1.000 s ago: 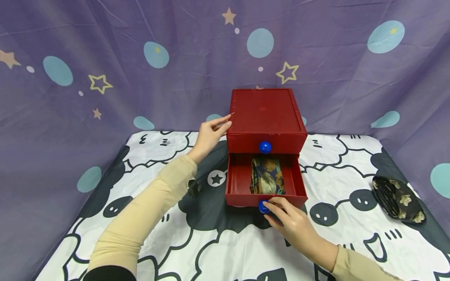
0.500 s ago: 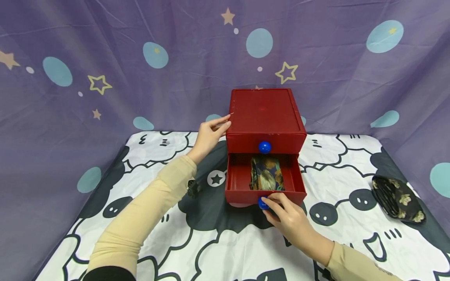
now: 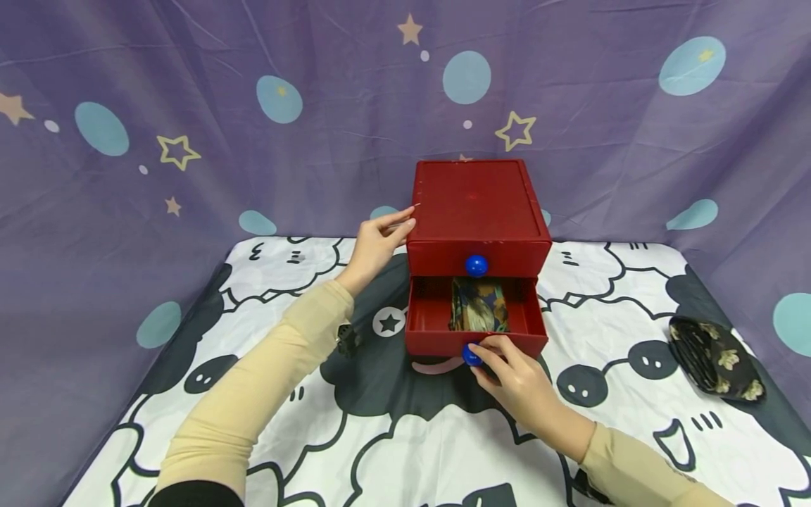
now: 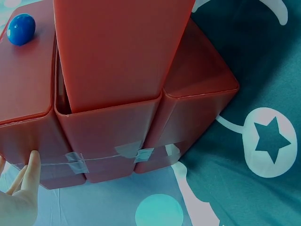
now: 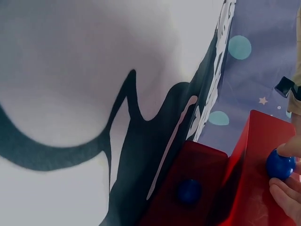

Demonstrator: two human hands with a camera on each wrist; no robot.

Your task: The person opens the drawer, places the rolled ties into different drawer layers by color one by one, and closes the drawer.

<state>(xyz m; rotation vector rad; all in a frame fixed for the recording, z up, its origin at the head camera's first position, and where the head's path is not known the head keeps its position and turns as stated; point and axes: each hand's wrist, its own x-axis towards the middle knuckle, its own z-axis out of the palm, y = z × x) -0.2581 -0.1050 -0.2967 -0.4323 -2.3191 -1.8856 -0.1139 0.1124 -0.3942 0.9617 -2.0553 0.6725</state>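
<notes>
A star-patterned purple curtain (image 3: 355, 165) hangs behind a black-and-white cartoon-print cloth (image 3: 431, 454).

Red drawers (image 3: 475, 229), apparently fabric (image 3: 716, 359), on tablecloth (image 3: 418, 468)

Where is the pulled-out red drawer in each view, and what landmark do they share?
Head: drawer right of and below centre, its blue knob held by the right hand.
Left wrist: drawer at upper middle, running off the top edge.
Right wrist: drawer at lower right, front partly hidden by the hand.
Shared by all three: the teal-spotted backdrop.
</notes>
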